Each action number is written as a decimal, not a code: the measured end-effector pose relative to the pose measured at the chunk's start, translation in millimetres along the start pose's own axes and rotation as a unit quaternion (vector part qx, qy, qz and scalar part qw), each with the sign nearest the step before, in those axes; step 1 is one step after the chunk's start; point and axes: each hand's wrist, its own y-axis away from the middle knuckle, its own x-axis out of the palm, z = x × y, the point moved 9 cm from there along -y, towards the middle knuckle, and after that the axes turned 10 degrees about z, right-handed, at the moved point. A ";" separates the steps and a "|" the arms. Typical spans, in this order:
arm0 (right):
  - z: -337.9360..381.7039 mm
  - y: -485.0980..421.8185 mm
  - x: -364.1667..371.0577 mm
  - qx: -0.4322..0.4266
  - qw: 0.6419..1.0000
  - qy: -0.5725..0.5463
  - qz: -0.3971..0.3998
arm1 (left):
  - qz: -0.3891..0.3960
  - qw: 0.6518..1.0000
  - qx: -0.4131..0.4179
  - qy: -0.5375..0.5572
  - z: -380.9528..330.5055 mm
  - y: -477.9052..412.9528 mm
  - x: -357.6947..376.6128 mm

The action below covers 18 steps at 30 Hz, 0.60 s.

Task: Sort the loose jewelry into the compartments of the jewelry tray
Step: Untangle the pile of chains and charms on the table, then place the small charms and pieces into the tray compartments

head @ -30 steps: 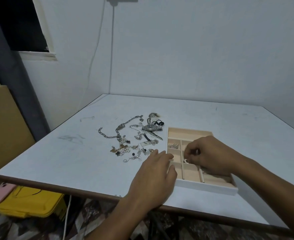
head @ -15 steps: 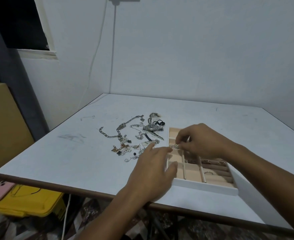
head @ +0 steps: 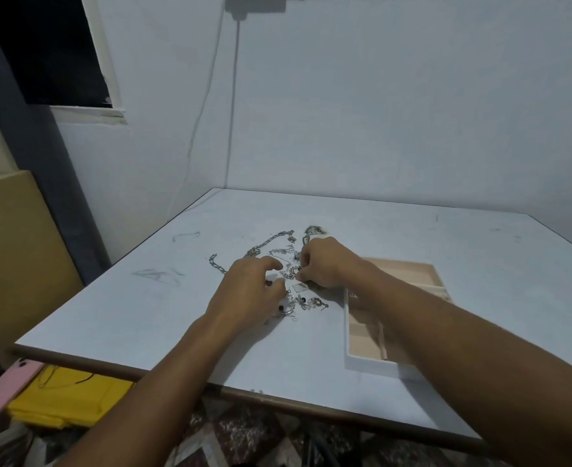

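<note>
The right hand (head: 325,264), nearer the tray (head: 372,365) at its four o'clock, pinches a thin chain (head: 288,273); the left hand (head: 250,291) curls beside it, hold unclear.

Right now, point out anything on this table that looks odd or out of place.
The loose jewelry lies in one tangled heap left of the jewelry tray, with chains crossing each other. Grey scribble marks smudge the white table on its left side. Nothing looks spilled or broken.
</note>
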 end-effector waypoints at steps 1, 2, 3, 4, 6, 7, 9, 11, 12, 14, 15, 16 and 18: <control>0.6 -1.4 0.8 0.004 1.000 0.001 0.001 | 0.003 1.000 -0.004 -0.002 2.0 -2.7 0.0; 1.2 -2.2 1.8 0.008 1.000 0.001 0.004 | 0.005 1.000 -0.007 -0.001 3.7 -5.3 -0.2; 1.8 -3.8 3.2 0.012 1.000 0.004 0.009 | 0.006 1.000 -0.011 0.002 4.9 -7.5 -0.3; 2.6 -5.0 4.3 0.016 1.000 0.007 0.014 | 0.008 1.000 -0.016 0.007 5.6 -9.2 -0.4; 4.7 -5.2 5.7 0.022 0.999 0.017 0.022 | 0.011 1.000 -0.021 0.017 5.9 -12.1 -0.1; 6.4 -4.0 5.5 0.021 0.999 0.023 0.022 | 0.013 0.999 -0.022 0.023 5.9 -13.4 0.5; 10.6 -0.4 5.6 0.016 0.999 0.049 0.017 | 0.012 0.999 -0.025 0.043 6.2 -15.4 2.0; 13.2 2.6 5.9 0.016 0.996 0.086 0.007 | 0.003 0.997 -0.030 0.075 6.5 -17.0 2.7; 13.9 3.6 6.0 0.013 0.995 0.100 0.003 | -0.004 0.995 -0.031 0.091 6.5 -18.1 2.7; 15.5 3.6 6.1 -0.001 0.994 0.113 0.004 | -0.019 0.991 -0.034 0.131 6.0 -20.4 1.1; 15.7 3.4 5.6 -0.009 0.994 0.112 0.007 | -0.029 0.986 -0.035 0.157 6.5 -21.7 -0.6; 15.4 3.0 3.9 -0.016 0.994 0.104 0.007 | -0.041 0.980 -0.039 0.189 8.0 -22.8 -2.7; 15.1 3.1 -2.3 -0.032 0.996 0.079 0.004 | -0.063 0.964 -0.053 0.254 12.2 -25.2 -6.5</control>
